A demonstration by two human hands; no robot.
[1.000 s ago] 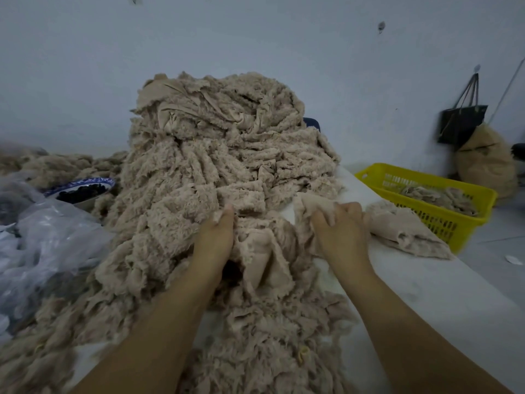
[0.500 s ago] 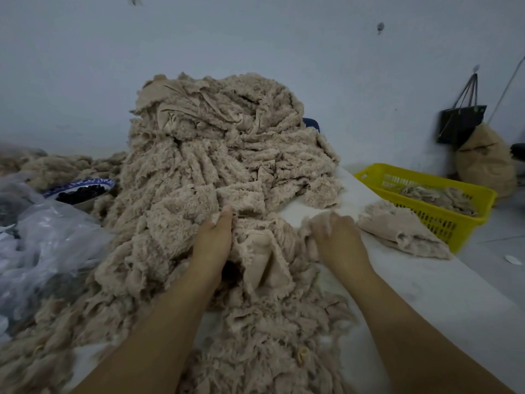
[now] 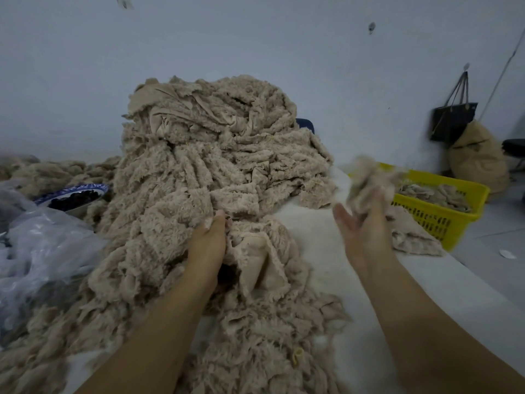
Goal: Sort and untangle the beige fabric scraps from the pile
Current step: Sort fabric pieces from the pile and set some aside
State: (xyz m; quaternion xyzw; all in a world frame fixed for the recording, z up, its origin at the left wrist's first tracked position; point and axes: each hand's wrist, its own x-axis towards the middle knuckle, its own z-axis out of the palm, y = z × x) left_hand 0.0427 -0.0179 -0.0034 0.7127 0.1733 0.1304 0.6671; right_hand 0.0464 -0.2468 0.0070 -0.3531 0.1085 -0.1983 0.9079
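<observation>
A tall pile of beige fleecy fabric scraps (image 3: 216,166) rises in the middle of the white table (image 3: 312,245) and trails toward me. My left hand (image 3: 208,237) is dug into the pile's front, its fingers curled into the fabric. My right hand (image 3: 366,220) is raised off the table to the right of the pile, blurred by motion, with a loose beige scrap (image 3: 366,177) at its fingertips. A small heap of sorted scraps (image 3: 409,234) lies beside a yellow basket (image 3: 443,220) that holds more scraps.
A clear plastic bag (image 3: 42,251) bulges at the left, with a blue-rimmed bowl (image 3: 74,194) behind it. More beige scraps (image 3: 56,172) lie at the far left. A dark bag (image 3: 451,120) hangs on the wall above a tan sack (image 3: 477,160). The table's right edge drops to the floor.
My right hand has lifted from the pile's right edge and swung up and to the right with a scrap. My left hand has stayed in the pile.
</observation>
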